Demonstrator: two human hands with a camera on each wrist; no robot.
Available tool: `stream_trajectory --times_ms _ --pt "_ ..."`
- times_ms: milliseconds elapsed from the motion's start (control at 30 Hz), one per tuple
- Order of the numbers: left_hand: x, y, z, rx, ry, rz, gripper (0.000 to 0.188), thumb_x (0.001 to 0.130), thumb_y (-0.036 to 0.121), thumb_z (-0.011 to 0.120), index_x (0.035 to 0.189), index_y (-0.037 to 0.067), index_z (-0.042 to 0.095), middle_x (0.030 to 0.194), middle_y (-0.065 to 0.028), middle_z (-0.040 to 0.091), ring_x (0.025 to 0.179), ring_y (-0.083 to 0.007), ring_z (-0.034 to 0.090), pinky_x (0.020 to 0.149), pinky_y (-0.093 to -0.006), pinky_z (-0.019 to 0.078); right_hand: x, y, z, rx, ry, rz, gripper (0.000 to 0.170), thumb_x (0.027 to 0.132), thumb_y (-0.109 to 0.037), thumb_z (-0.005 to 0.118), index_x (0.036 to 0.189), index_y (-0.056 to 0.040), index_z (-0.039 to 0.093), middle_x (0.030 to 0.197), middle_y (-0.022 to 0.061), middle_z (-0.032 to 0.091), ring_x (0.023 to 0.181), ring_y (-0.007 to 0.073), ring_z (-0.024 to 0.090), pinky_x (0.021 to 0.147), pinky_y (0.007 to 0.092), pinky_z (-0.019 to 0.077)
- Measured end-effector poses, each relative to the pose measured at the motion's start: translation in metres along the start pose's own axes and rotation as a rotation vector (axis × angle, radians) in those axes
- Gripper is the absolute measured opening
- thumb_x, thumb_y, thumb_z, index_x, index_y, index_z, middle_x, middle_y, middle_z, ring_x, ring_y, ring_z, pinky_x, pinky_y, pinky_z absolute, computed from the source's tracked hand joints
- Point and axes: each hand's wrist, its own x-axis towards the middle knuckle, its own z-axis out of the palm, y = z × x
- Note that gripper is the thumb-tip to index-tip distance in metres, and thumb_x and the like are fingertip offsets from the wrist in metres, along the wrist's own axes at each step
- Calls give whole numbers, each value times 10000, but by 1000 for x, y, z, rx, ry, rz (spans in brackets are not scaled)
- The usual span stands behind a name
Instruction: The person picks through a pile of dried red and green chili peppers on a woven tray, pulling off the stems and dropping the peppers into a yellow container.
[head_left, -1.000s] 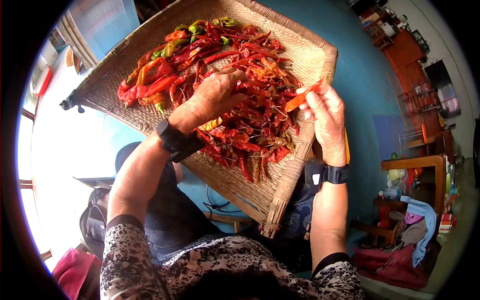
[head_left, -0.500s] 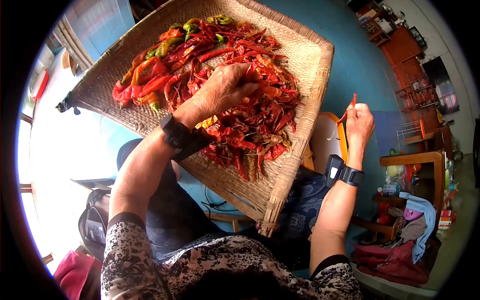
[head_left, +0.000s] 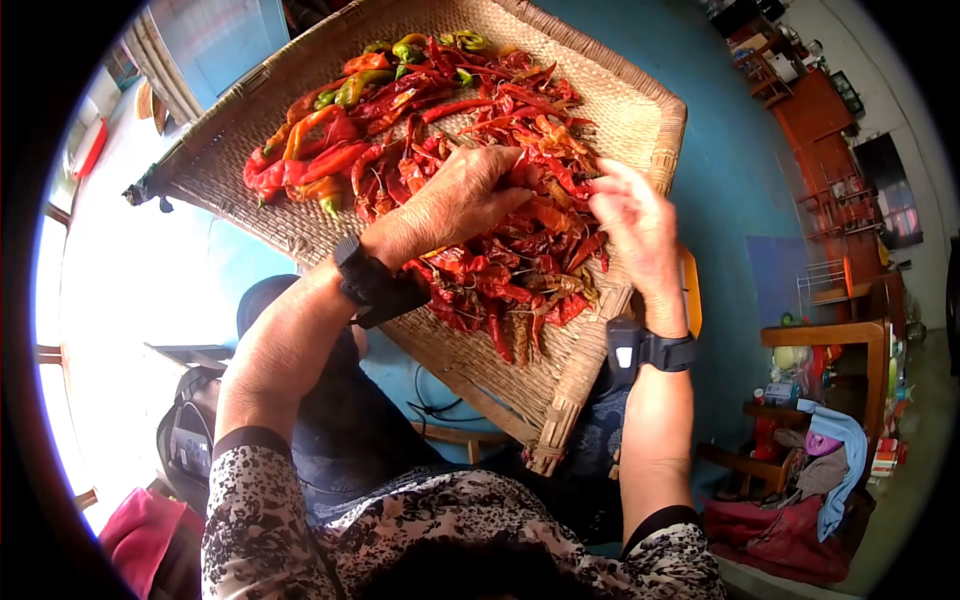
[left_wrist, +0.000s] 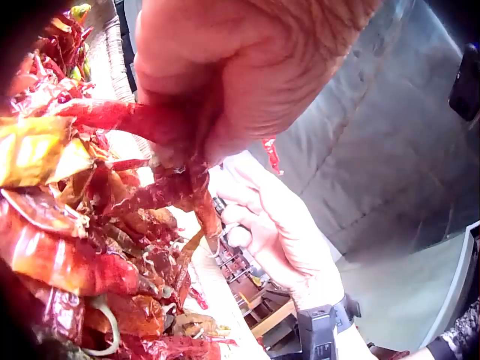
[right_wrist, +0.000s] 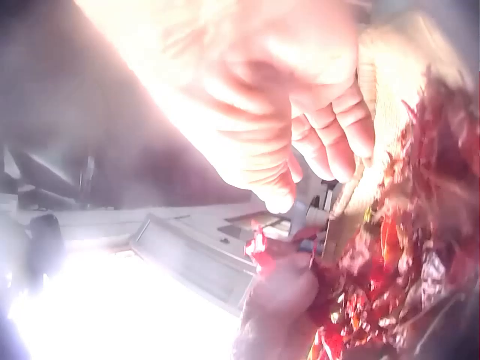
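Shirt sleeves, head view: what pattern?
Dark floral-like blotches on a pale ground, with plain dark cuffs; the head view shows the sleeves best.

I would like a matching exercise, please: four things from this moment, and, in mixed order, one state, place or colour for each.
1. Left hand
2. Right hand
3. Woven tray
4. Light blue cloth

A. Straw-coloured
B. Open, near the rim
C. Draped over furniture
D. Pinching red chillies

Pairs: 1-D, 2-B, 3-A, 4-C
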Motion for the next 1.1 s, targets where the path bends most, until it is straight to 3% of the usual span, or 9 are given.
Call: stream_trajectory --times_ms 100,300,500,700,800,867,900,967,1100 --pt "-2 -2 5 -15 17 40 146 841 72 615 975 16 605 804 -95 655 753 -186 644 687 -314 508 -3 -14 22 -207 -254 -48 335 821 -160 706 1104 -16 599 906 147 665 688 167 612 634 306 507" --pt "0 1 1 -132 75 -45 123 866 65 597 981 22 587 827 -53 642 785 -112 597 720 -287 499 0 -23 33 -391 -223 -15 271 798 -87 686 1036 -21 575 767 174 644 712 329 650 615 403 492" --pt "10 -19 -5 -250 245 -100 101 913 81 575 997 25 578 869 -3 602 800 -60 545 729 -241 486 -6 8 8 -180 -112 -71 160 841 -83 665 994 -49 631 785 35 670 693 103 608 596 262 476" --pt "12 -18 1 -149 188 -123 116 922 83 568 1023 27 576 880 4 592 799 -64 548 723 -241 495 -14 21 -63 -87 278 58 189 895 -143 632 987 20 609 796 21 636 696 69 568 620 218 458" --pt "14 -17 6 -190 132 -154 129 921 68 561 1043 28 574 909 -5 589 817 -69 552 737 -246 498 -22 51 -103 -207 396 35 201 879 -168 644 1005 -13 616 800 55 662 680 154 612 624 286 489" --pt "16 -22 14 -259 174 -91 170 907 74 546 1062 4 549 789 -54 596 739 -123 585 697 -300 503 -28 40 -111 -1040 380 461 212 855 -200 652 1007 -54 626 848 109 674 699 293 633 655 379 506" --pt "17 -21 15 -259 171 -89 170 907 74 546 1062 4 549 789 -54 596 739 -123 585 697 -300 503 -29 44 -111 -1040 383 463 212 855 -200 652 1007 -54 626 848 109 674 699 293 633 655 379 506" --pt "19 -21 17 -555 102 -122 167 926 25 534 1092 32 549 927 -20 581 852 -83 570 774 -257 515 -28 55 -105 -1190 481 -78 206 837 -215 652 989 -78 633 903 147 664 762 377 624 698 448 498" --pt "19 -16 22 -675 30 -105 157 934 28 531 1090 37 540 935 -26 586 853 -90 576 780 -254 516 -12 20 -38 -312 183 -137 231 839 -177 682 1019 -39 637 822 82 672 730 140 624 650 281 506"
